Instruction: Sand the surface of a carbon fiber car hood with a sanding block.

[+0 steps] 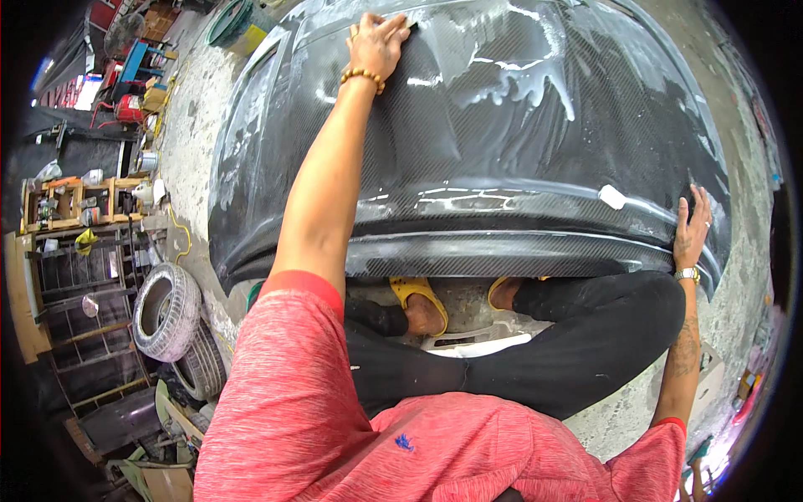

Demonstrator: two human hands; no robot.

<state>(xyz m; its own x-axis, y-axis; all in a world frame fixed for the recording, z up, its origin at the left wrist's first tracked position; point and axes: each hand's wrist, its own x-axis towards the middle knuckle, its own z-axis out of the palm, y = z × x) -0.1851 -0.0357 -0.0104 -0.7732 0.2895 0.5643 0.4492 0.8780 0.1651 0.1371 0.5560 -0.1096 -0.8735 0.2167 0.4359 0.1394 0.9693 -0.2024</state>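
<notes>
A black carbon-weave car hood [502, 159] lies in front of me, wet and smeared with whitish liquid. My left hand [378, 46], with a beaded bracelet at the wrist, reaches far across it. Its fingers press down over a dark, flat pad [411, 30]; only the pad's edge shows beside the fingertips, so I cannot tell its exact kind. My right hand [693, 226], wearing a ring and a wristwatch, rests on the hood's near right edge with fingers stretched out. A small white block [611, 197] sits on the ridge near that hand.
Two tires [167, 311] lean at the left beside a metal rack [92, 293] and a wooden shelf [84, 201]. A green bucket [230, 23] stands at the far left. Past it is a red compressor-like machine [130, 109]. A yellow cord [178, 226] runs along the floor.
</notes>
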